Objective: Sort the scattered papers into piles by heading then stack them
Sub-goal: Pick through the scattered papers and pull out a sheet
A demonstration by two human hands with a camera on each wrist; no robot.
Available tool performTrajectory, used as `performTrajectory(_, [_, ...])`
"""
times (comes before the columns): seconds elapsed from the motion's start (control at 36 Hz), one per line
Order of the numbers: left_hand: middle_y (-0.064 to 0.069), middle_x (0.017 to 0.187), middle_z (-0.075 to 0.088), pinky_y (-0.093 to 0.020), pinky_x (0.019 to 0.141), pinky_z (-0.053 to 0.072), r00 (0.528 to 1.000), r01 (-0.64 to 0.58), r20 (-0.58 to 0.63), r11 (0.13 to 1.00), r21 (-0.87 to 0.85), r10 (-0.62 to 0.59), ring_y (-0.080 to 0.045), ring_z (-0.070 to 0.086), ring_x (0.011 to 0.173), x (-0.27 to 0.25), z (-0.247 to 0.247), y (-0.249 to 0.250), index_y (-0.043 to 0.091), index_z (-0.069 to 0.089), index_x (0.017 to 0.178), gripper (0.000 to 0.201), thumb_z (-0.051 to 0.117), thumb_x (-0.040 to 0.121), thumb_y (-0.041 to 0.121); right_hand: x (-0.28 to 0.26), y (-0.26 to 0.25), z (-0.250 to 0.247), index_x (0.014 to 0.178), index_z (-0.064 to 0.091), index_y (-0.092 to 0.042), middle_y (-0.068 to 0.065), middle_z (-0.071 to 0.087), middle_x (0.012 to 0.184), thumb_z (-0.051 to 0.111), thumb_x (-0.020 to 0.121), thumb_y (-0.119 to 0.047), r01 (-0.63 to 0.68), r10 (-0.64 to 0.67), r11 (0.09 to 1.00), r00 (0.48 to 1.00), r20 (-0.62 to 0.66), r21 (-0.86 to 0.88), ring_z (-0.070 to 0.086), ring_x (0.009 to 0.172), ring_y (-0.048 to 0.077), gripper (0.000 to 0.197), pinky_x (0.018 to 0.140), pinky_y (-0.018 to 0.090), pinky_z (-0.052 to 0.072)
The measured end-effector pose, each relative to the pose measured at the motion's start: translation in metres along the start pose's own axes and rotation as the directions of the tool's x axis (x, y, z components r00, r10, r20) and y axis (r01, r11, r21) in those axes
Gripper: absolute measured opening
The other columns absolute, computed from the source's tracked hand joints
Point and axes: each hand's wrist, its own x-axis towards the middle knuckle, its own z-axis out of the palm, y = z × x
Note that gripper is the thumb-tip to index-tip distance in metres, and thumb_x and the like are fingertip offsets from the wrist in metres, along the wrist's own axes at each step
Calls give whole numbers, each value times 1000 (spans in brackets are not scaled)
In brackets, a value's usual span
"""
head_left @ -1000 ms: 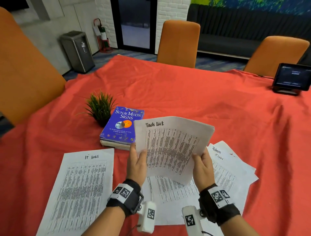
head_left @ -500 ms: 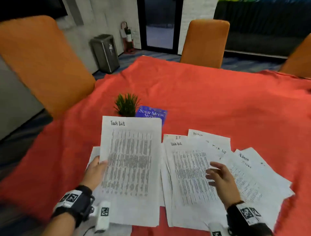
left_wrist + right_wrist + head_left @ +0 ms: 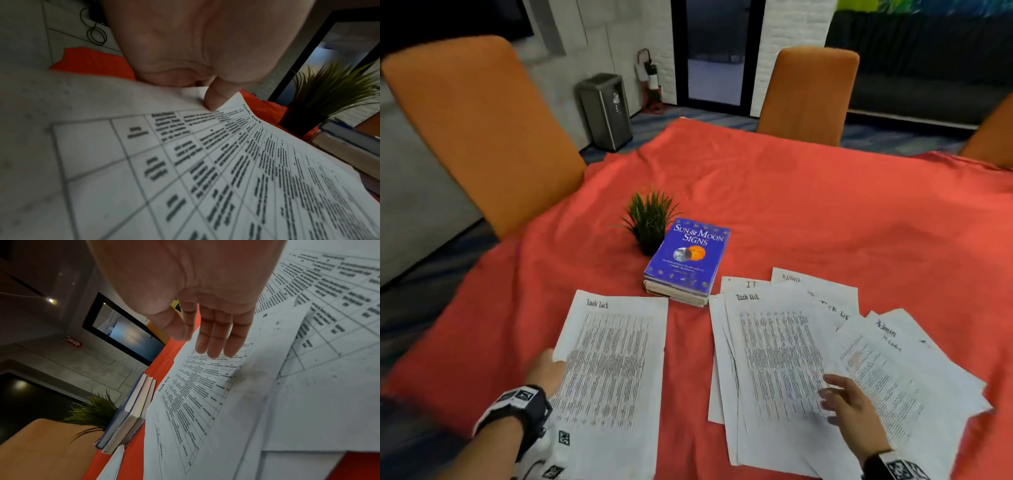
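Observation:
A printed sheet headed "Task List" (image 3: 613, 370) lies low over the left of the red tablecloth (image 3: 791, 205). My left hand (image 3: 548, 373) pinches its left edge. In the left wrist view the thumb (image 3: 216, 100) presses on top of that Task List sheet (image 3: 226, 162). The scattered papers (image 3: 825, 342) are spread at the right, topped by another "Task List" sheet (image 3: 774, 359); "IT" (image 3: 751, 284) and "Admin" (image 3: 887, 359) headings show beside it. My right hand (image 3: 849, 407) hovers over this pile with its fingers (image 3: 216, 337) relaxed and holding nothing.
A blue "Sun & Moon Signs" book (image 3: 688, 260) lies on another book just beyond the papers, with a small potted plant (image 3: 650, 219) beside it. Orange chairs (image 3: 482, 137) (image 3: 804, 96) stand at the table's left and far sides.
My right hand let go of the Task List sheet and went over the scattered pile. The left hand carried the sheet leftward and down over the left spot.

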Motion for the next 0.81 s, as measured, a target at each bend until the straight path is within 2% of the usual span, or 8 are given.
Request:
performTrajectory(0.14, [-25, 107, 61, -32, 73, 38, 999, -7, -37, 998, 64, 9, -30, 51, 85, -1, 4, 0, -4, 55, 111, 23, 48, 91, 3, 0, 2, -4, 103, 62, -20, 12, 68, 99, 54, 91, -4, -9, 8, 999, 1000, -15, -32, 63, 85, 26, 22, 71, 35, 48])
performTrajectory(0.28, [-17, 95, 63, -33, 71, 43, 996, 17, -85, 998, 61, -12, -31, 56, 81, -3, 7, -7, 3, 57, 103, 18, 52, 88, 11, -3, 4, -7, 106, 60, -24, 6, 68, 97, 55, 90, -9, -23, 16, 989, 998, -54, -147, 64, 88, 24, 22, 83, 46, 53])
performTrajectory(0.33, [-16, 98, 66, -37, 79, 50, 990, 36, -136, 995, 95, -23, -34, 61, 87, -2, 7, -13, 8, 60, 99, 21, 56, 83, 20, -2, 5, -10, 107, 59, -22, 6, 67, 98, 57, 89, -11, -44, 25, 977, 995, -94, -208, 63, 87, 22, 21, 79, 41, 51])
performTrajectory(0.44, [-18, 115, 59, -40, 94, 46, 972, -19, -230, 989, 150, 54, -39, 55, 107, -14, 10, 5, 15, 59, 111, 30, 60, 84, 28, 7, 12, -19, 115, 56, -12, 20, 64, 107, 65, 84, -15, -163, 96, 938, 970, -221, -305, 60, 85, 30, 33, 73, 33, 44])
performTrajectory(0.56, [-3, 96, 66, -31, 73, 53, 964, -258, -49, 964, 60, 261, -23, 64, 81, -51, 30, 57, 25, 62, 95, 10, 54, 91, 22, 15, 25, -24, 125, 51, -11, 22, 60, 112, 75, 73, -30, -273, 184, 859, 954, -235, -433, 58, 89, 29, 60, 88, 37, 50])
performTrajectory(0.67, [9, 87, 68, -28, 79, 53, 910, -375, 168, 925, -59, 380, -16, 65, 83, -83, 73, 99, 30, 63, 79, 14, 55, 90, 25, 18, 32, -19, 123, 45, -17, 19, 52, 121, 80, 64, -38, -319, 240, 818, 945, -221, -479, 59, 82, 28, 71, 85, 38, 54])
performTrajectory(0.72, [8, 81, 69, -29, 77, 54, 866, -404, 269, 907, -121, 422, -16, 65, 76, -96, 99, 118, 28, 64, 77, 13, 57, 87, 26, 21, 38, -18, 117, 43, -21, 15, 53, 115, 81, 59, -43, -323, 249, 808, 945, -213, -492, 64, 82, 30, 73, 81, 43, 57])
performTrajectory(0.81, [4, 80, 67, -24, 62, 50, 804, -377, 429, 911, -166, 411, -15, 63, 70, -119, 134, 143, 24, 62, 84, 11, 52, 88, 23, 19, 34, -14, 109, 43, -21, 13, 52, 112, 82, 61, -43, -334, 252, 790, 941, -225, -515, 61, 83, 27, 66, 79, 38, 56])
